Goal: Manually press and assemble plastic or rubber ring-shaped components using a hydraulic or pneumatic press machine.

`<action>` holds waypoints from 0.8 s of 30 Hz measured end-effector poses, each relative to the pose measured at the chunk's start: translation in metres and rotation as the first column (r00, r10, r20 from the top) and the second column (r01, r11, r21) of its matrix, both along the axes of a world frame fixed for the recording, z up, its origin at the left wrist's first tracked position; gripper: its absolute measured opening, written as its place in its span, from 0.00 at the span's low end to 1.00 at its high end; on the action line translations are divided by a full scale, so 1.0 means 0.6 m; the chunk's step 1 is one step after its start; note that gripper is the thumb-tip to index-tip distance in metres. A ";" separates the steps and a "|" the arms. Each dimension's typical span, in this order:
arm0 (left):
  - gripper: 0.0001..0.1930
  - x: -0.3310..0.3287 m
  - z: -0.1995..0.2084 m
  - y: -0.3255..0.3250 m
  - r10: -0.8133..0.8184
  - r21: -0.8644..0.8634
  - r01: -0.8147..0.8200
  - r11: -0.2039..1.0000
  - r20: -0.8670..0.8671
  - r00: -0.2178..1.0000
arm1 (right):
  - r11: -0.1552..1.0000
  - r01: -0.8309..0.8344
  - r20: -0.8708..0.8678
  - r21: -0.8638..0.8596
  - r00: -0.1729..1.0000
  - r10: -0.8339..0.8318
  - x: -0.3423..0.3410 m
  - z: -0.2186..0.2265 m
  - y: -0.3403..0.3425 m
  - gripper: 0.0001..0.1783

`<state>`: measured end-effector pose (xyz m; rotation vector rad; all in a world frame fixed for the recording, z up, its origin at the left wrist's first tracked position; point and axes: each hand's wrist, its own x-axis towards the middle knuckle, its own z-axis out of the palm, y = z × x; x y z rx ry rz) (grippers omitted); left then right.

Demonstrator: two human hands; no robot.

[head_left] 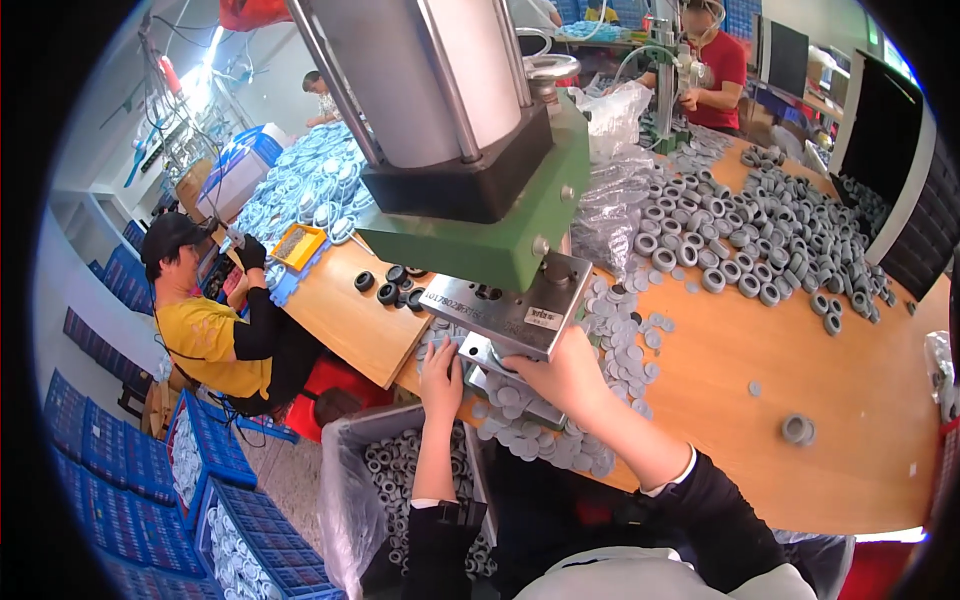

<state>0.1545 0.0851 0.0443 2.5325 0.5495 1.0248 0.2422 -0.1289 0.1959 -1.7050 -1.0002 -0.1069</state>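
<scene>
Right hand (562, 374): thumb at the lower steel plate (484, 352), beneath the steel die block (507, 312); finger closure hidden, cannot tell. Left hand (440, 382): beside the plate's left end; pinch cannot be confirmed. Loose grey discs (620, 345) lie around the grip.

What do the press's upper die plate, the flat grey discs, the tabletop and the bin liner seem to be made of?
Upper die plate: metal, probably steel; smooth, with silvery reflections.
Flat grey discs: matte, perhaps rubber or plastic; the look leaves it open.
Tabletop: wood or wood-look laminate; warm brown, softly shiny.
Bin liner: plastic film; translucent, creased.
</scene>
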 end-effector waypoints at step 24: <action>0.17 -0.011 0.007 -0.037 -0.017 -0.294 0.122 0.948 0.336 0.942 | 0.321 0.752 0.180 -0.575 0.499 -0.847 0.068 -0.229 -0.636 0.28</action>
